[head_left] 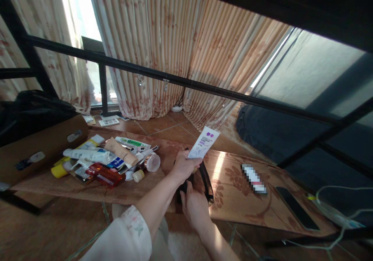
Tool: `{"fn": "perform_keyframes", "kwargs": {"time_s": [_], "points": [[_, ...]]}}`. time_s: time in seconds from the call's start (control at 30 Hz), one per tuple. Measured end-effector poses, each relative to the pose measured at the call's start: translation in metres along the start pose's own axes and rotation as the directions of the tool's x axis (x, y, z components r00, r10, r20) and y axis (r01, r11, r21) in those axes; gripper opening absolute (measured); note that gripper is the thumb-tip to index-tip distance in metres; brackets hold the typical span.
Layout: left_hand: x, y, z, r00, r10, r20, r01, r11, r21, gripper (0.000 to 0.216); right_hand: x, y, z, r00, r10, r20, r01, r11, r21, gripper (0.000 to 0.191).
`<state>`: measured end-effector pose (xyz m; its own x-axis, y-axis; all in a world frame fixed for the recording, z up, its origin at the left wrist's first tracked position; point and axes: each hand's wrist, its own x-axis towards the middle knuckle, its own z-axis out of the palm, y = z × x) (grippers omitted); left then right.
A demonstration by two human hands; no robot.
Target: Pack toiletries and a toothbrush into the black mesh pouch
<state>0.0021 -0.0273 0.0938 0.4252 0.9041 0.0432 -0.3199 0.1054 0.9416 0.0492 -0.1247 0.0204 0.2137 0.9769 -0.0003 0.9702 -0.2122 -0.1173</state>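
My left hand (183, 165) holds a white tube with a purple label (204, 142), tilted up and to the right above a low wooden table (233, 198). Just below it, my right hand (194, 206) grips the near edge of a black pouch (206, 181) that sits on the table. To the left lies a heap of cosmetics: a white tube (87, 155), a beige tube (121, 152), a red bottle (105, 175), a yellow-capped tube (60, 170) and a small round jar (153, 162).
A dark phone (297, 208) and a white packet (253, 178) lie on the table's right part, with white cables (335, 214) beyond. A cardboard box (37, 148) stands at left. Black metal bars (175, 80) cross in front of patterned curtains (175, 51).
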Motion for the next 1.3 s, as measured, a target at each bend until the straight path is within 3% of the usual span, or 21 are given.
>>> {"fn": "perform_keyframes", "kwargs": {"time_s": [0.57,0.9,1.3], "points": [[-0.002,-0.006,-0.001,0.994,-0.099,0.033,0.101,0.994,-0.051,0.027,0.0,0.0,0.0,1.0,0.002,-0.012,-0.002,1.0,0.006,0.032],[0.002,-0.011,-0.002,0.996,-0.092,0.004,0.092,0.989,-0.112,0.04,0.0,0.001,0.0,1.0,-0.007,-0.014,0.007,1.0,0.0,0.027],[0.001,-0.009,-0.002,0.998,-0.065,-0.025,0.064,0.997,-0.043,0.032,0.0,0.001,0.001,1.0,-0.007,-0.028,0.006,1.0,-0.02,0.026]]}}
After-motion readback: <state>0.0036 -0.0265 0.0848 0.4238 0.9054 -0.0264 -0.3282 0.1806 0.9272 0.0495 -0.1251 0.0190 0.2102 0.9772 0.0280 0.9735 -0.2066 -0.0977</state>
